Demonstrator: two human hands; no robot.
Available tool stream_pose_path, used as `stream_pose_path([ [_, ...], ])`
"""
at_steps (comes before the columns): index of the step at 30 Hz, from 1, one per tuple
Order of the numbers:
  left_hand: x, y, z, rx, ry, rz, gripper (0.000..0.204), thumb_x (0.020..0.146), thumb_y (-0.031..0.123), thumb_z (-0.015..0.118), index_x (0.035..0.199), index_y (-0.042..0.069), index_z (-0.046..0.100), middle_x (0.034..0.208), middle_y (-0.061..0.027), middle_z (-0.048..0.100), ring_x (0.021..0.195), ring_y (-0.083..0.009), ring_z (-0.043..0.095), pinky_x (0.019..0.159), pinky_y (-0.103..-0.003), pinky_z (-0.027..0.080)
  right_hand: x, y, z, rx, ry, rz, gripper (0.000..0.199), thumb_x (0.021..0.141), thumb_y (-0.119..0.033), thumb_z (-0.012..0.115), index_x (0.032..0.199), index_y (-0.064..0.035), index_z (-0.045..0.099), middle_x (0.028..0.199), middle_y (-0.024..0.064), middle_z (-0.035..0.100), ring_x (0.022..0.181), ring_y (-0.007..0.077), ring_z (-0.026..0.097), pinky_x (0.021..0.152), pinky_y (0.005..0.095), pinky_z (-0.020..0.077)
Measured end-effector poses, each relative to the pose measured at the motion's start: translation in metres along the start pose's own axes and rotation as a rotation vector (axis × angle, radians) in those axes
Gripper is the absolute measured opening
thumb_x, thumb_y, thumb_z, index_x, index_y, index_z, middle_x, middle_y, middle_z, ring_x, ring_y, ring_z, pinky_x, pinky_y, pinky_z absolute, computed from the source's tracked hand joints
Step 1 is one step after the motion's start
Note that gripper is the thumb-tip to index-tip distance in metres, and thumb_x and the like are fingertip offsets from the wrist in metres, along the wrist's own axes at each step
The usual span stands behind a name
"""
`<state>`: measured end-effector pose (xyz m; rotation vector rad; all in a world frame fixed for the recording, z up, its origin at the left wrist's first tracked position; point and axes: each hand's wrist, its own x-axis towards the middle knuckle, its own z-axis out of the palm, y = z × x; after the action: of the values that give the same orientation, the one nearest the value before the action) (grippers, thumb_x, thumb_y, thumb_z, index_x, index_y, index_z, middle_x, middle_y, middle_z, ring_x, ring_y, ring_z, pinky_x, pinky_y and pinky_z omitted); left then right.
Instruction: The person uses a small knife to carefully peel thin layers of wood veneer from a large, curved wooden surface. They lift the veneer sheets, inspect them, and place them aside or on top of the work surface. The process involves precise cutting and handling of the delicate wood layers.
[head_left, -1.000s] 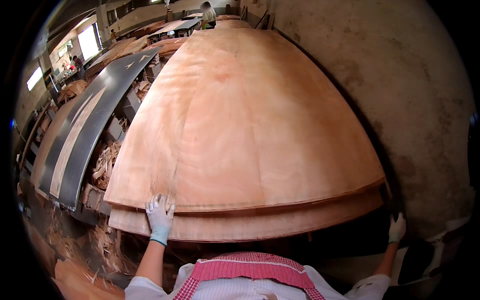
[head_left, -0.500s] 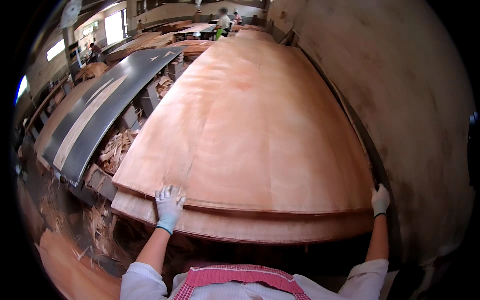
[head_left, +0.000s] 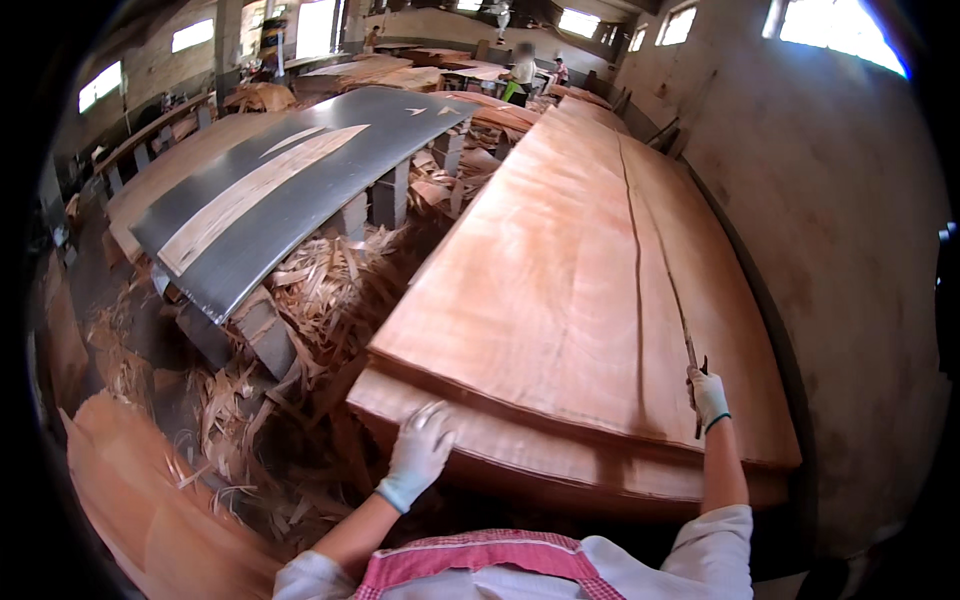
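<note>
A stack of large reddish-tan wood veneer sheets (head_left: 500, 330) stretches away in front of me, its lower layer jutting out at the near edge. My left hand (head_left: 420, 445), in a white glove, rests with extended fingers on the near left edge of that lower layer. My right hand (head_left: 708, 395), gloved too, is closed over the near right part of the top sheet. From it shows a thin dark strip (head_left: 690, 350), lined up with a long dark line running up the sheet; its exact kind is unclear. A second dark line (head_left: 638, 300) runs left of it.
At left, a dark panel (head_left: 340, 180) with pale wood pieces rests on grey blocks (head_left: 390, 195). Veneer scraps (head_left: 330, 280) litter the floor beside the stack. A wall (head_left: 840, 230) borders the right side. Two people (head_left: 522, 75) stand far back.
My view has turned, shifting the stack rightward. My right hand has left the right edge and come inward onto the sheet. My left hand has slid onto the lower layer. Two dark lines now show.
</note>
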<state>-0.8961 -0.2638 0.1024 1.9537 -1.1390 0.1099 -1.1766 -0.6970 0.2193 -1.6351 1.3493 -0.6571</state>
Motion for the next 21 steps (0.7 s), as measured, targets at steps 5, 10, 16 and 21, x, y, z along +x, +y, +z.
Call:
stream_pose_path([
  [5,-0.089,-0.084,-0.125,-0.003,0.094,-0.255,0.029,0.087,0.017,0.058,0.109,-0.001,0.06,0.112,-0.0201,0.062,0.107,-0.0363,0.057,0.095,-0.043,0.044,-0.003,-0.045,0.11,0.084,0.011,0.047,0.029,0.091,-0.032,0.058,0.072,-0.0114,0.051,0.051,-0.0026,0.045,0.038,0.0103,0.04,0.037,0.0273,0.0326],
  [10,-0.144,-0.156,-0.196,-0.04,0.215,-0.499,0.023,0.089,0.011,0.056,0.107,-0.003,0.061,0.108,-0.0201,0.063,0.102,-0.0357,0.059,0.091,-0.04,0.047,-0.008,-0.072,0.19,-0.036,0.083,0.135,0.033,0.091,-0.034,0.056,0.067,-0.0124,0.047,0.048,-0.0006,0.042,0.034,0.0127,0.037,0.031,0.0301,0.0272],
  [16,-0.121,-0.224,-0.255,-0.124,0.243,-0.507,0.022,0.09,0.01,0.057,0.108,-0.003,0.061,0.105,-0.0189,0.064,0.1,-0.0336,0.061,0.089,-0.038,0.048,-0.048,-0.16,0.365,0.267,0.04,-0.12,0.037,0.091,-0.041,0.055,0.064,-0.017,0.046,0.047,-0.0021,0.041,0.034,0.0128,0.038,0.03,0.0301,0.0271],
  [21,-0.001,-0.285,-0.326,-0.291,0.199,-0.358,0.031,0.093,0.016,0.058,0.115,-0.005,0.058,0.113,-0.0196,0.063,0.107,-0.0317,0.06,0.094,-0.037,0.045,-0.178,-0.212,0.598,0.475,-0.301,-0.199,0.041,0.096,-0.041,0.051,0.071,-0.0084,0.055,0.052,0.0009,0.05,0.041,0.0179,0.046,0.039,0.0315,0.0403],
])
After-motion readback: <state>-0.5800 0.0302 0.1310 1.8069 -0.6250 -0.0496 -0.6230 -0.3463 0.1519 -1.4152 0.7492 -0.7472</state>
